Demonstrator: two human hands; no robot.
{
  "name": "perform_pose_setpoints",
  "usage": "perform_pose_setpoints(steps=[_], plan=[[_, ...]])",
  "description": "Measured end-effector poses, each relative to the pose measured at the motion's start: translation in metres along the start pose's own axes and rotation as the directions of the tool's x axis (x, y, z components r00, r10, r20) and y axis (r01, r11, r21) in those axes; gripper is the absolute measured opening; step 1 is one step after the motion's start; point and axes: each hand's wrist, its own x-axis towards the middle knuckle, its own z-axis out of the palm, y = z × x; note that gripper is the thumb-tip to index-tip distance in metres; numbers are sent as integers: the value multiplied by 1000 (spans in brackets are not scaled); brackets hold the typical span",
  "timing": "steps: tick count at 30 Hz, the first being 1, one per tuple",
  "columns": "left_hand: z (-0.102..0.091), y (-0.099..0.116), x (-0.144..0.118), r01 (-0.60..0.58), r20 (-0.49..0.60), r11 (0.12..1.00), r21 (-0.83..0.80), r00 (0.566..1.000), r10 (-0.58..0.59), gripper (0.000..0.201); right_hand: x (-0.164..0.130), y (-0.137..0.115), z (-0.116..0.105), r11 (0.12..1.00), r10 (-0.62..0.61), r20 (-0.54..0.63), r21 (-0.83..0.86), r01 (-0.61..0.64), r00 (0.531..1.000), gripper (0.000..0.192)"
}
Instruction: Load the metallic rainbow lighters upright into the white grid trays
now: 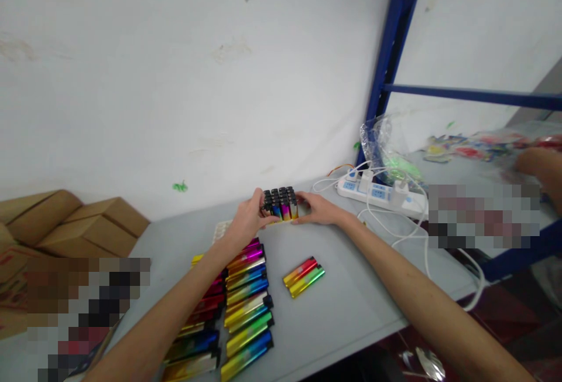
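Observation:
Near the wall, a tight block of lighters (285,211) stands upright, black tops up and shiny multicoloured bodies below. My left hand (251,215) is closed on the block's left side, thumb across its near face. From the right, my right hand (319,208) grips the other side with thumb and fingers. A pale strip shows under the block. Behind my left wrist, a white tray with round holes (220,229) is partly hidden. Rows of metallic lighters (248,326) lie below my left forearm, which covers some. Two more lighters (304,276) lie side by side nearer the table's middle.
A white power strip (380,194) with plugs and loose cables lies right of my right hand. Cardboard boxes (92,224) stand at left. A blue metal frame (386,60) rises at right. Beyond it, another person's blurred hand (544,171) is near colourful packets (472,150).

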Motion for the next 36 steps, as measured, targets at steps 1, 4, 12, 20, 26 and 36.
perform_pose_setpoints(steps=[1,4,12,20,26,36], plan=[[0,-1,1,-12,-2,1000,24,1000,12,54,0,0,0,1000,-6,0,2,6,1000,80],[-2,0,3,-45,-26,994,96,999,48,55,0,0,0,1000,-4,-2,8,4,1000,81],[-9,35,-36,-29,-164,943,331,982,88,33,0,1,0,1000,-1,4,2,1,1000,81],[39,67,-93,-283,403,857,431,910,97,36,1,7,2,999,-7,-9,-36,6,1000,82],[44,63,-82,-209,463,864,458,886,-31,24,0,7,2,1000,-4,-12,-17,4,1000,80],[22,61,-69,-29,271,993,118,963,-5,17,0,7,2,1000,3,-8,-27,-3,1000,78]])
